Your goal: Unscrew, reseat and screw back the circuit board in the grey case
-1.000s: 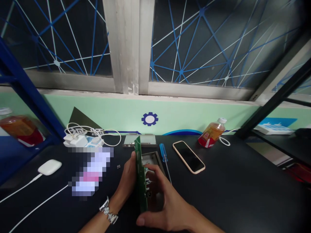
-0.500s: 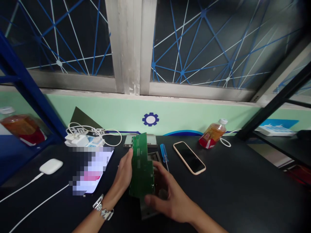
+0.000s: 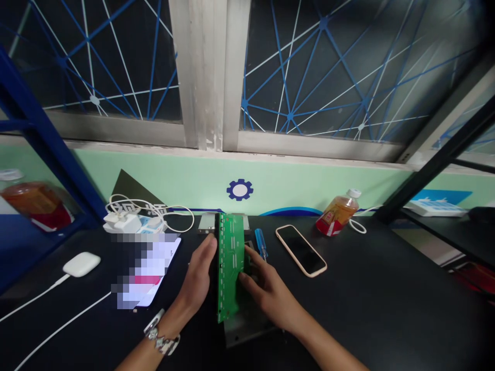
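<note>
A long green circuit board (image 3: pixel 232 263) stands tilted over a dark metal casing (image 3: pixel 247 327) in the middle of the table. My left hand (image 3: pixel 199 273) is at the board's left side, its fingers wrapped behind the edge and partly hidden. At the right edge, my right hand (image 3: pixel 270 291) holds the board with thumb and bent fingers. Behind the board lies a flat silver metal piece (image 3: pixel 207 221), partly covered by it. A blue screwdriver (image 3: pixel 261 242) rests just right of the board, its shaft partly hidden by my right hand.
A phone in a pale case (image 3: pixel 301 251) lies to the right, with a drink bottle (image 3: pixel 337 213) behind it. On the left are a lit phone (image 3: pixel 154 273), a white earbud case (image 3: pixel 82 264) and a power strip with cables (image 3: pixel 145 224). Shelf frames stand at both sides.
The green board has turned and shifted slightly right, showing a brighter face and its left edge. My right hand has moved right and its fingers have closed in along the board's edge.
</note>
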`<action>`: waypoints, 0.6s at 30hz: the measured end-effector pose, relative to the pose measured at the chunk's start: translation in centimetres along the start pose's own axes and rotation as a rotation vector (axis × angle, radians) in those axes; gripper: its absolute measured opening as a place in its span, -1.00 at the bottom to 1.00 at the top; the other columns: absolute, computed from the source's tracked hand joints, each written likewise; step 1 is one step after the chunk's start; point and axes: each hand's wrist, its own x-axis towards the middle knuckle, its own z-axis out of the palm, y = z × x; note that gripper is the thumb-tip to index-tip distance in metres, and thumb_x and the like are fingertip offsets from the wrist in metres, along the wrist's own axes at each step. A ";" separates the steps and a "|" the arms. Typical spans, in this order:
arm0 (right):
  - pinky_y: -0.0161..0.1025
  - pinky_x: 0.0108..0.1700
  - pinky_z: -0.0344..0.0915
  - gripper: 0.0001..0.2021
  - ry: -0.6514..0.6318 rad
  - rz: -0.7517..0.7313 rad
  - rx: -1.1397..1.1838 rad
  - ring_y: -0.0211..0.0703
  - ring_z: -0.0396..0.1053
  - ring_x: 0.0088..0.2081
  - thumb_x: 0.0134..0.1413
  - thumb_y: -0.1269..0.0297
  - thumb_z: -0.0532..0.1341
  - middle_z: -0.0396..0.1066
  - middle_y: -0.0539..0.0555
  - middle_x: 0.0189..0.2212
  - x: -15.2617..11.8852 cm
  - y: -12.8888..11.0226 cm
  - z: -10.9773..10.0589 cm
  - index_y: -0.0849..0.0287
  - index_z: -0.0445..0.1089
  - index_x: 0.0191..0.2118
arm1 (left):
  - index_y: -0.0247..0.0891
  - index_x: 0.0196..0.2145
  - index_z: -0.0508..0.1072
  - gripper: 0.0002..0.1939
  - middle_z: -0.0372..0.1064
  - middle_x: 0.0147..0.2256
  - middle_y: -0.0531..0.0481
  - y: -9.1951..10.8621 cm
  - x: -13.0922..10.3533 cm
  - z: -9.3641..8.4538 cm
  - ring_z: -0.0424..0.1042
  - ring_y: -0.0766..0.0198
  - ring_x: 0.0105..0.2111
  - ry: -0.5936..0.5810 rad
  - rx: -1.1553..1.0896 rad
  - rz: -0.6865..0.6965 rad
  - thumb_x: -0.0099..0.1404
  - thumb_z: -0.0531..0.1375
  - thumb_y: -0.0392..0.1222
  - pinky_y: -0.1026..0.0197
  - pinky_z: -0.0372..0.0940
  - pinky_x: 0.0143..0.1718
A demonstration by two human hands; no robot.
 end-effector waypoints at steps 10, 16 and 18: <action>0.05 0.34 0.00 -0.35 -0.054 0.040 0.093 0.01 0.03 0.34 0.20 0.19 0.27 0.04 0.04 0.36 -0.5 -1.3 -0.2 -0.10 0.05 0.35 | -0.21 -0.16 0.37 -0.67 0.40 -0.29 0.01 0.2 -0.6 0.8 0.38 0.20 -0.27 -0.028 0.023 -0.034 0.37 0.12 0.11 0.22 0.28 -0.21; 0.02 0.36 -0.06 -0.07 -0.124 0.077 0.168 0.00 -0.06 0.37 -0.02 0.24 0.43 -0.03 0.05 0.38 -0.9 -1.7 0.5 -0.12 -0.07 0.38 | -0.13 0.10 0.38 -0.52 0.29 0.15 -0.09 1.4 -1.5 1.1 0.23 0.06 0.17 -0.210 0.075 -0.059 0.39 0.03 0.18 0.11 0.14 0.18; 0.02 0.36 -0.06 -0.02 -0.122 0.093 0.180 0.01 -0.01 0.36 -0.08 0.24 0.47 0.03 0.08 0.36 -0.9 -1.5 0.8 -0.09 -0.07 0.39 | -0.15 0.05 0.44 -0.51 0.28 0.18 -0.09 1.8 -1.7 1.1 0.19 0.03 0.21 -0.244 0.114 -0.070 0.39 0.02 0.20 0.08 0.09 0.22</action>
